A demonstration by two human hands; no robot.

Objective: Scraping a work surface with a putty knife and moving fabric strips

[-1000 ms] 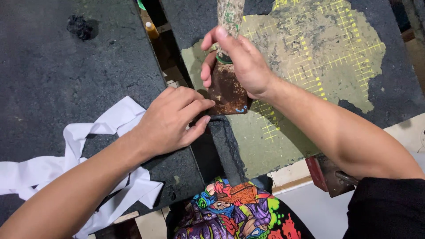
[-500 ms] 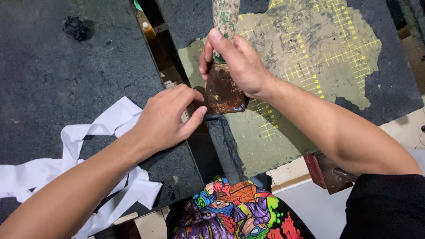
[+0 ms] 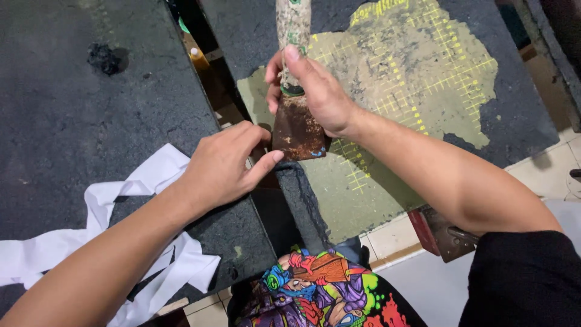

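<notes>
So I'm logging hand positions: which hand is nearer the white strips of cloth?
Left. The left hand is just right of the white cloth strips; the right hand grips the rusty scraper farther right.

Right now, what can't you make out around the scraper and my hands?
Head view only:
- Scraper handle: cut off by the top edge.
- Blade edge: partly hidden by the left hand.
- Right hand palm grip: hidden by its own fingers.
- White cloth strips: partly hidden under the left forearm.

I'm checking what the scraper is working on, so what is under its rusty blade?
The rusty blade rests at the edge of the green board, over the dark peeled strip. The right hand grips its handle; the left hand touches beside it. Beneath the blade is hidden.
</notes>
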